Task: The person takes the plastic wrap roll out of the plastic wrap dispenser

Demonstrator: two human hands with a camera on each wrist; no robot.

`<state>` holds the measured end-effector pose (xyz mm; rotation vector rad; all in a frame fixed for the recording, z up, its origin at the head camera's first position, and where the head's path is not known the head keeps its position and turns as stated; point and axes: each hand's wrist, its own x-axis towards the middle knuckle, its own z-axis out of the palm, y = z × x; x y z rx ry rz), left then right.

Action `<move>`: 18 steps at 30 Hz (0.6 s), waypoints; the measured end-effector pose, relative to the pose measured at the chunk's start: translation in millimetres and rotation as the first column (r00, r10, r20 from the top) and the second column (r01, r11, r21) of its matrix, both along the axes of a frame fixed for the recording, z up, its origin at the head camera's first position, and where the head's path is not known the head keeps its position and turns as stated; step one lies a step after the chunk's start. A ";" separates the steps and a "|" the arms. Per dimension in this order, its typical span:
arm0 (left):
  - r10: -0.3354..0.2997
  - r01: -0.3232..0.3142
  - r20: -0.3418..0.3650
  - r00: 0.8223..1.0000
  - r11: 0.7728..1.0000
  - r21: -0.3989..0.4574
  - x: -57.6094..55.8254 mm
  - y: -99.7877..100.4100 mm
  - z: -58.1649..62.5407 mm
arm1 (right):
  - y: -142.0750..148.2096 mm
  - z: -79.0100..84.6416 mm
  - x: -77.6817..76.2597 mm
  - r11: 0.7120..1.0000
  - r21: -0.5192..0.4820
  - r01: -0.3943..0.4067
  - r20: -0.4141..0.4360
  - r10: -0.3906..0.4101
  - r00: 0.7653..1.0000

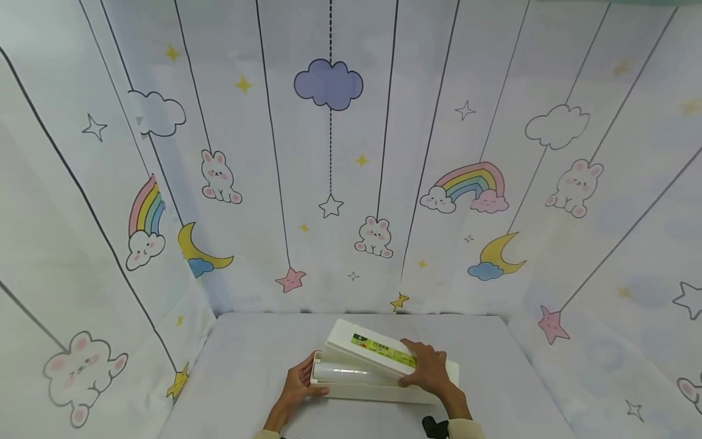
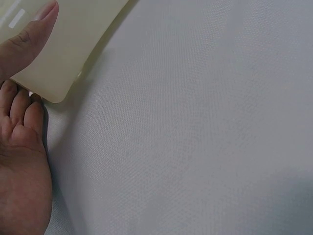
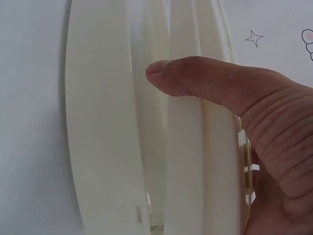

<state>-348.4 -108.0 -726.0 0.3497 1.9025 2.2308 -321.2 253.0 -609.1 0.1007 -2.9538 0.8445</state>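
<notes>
A long cream plastic-wrap dispenser box (image 1: pixel 378 393) sits on the table, with a shiny roll of plastic wrap (image 1: pixel 351 373) inside it. Its lid (image 1: pixel 341 334), which has a green and yellow label, lies tilted and askew over the roll. My left hand (image 1: pixel 298 384) grips the box's left end, thumb on the front wall (image 2: pixel 63 58) and fingers at the end. Toward the right, my right hand (image 1: pixel 430 369) holds the lid, thumb at its front edge (image 3: pixel 186 156) and fingers over the far side. The lid and hand hide part of the roll.
A white cloth covers the table (image 1: pixel 247 353). Behind and at both sides hang white curtains (image 1: pixel 329 256) printed with rabbits, stars, clouds and rainbows. A small black object (image 1: pixel 435 427) shows beside the right wrist.
</notes>
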 end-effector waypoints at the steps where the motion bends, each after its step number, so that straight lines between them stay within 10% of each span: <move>1: -0.001 0.001 0.004 1.000 1.000 0.002 -0.2 0.1 0.1 | 0.2 0.1 -0.1 1.000 0.000 0.005 -0.002 -0.005 1.000; 18: -0.010 0.008 -0.046 0.999 0.999 -0.033 -1.3 -0.4 -1.4 | 3.1 -3.3 2.1 0.997 0.010 0.075 -0.028 -0.074 0.997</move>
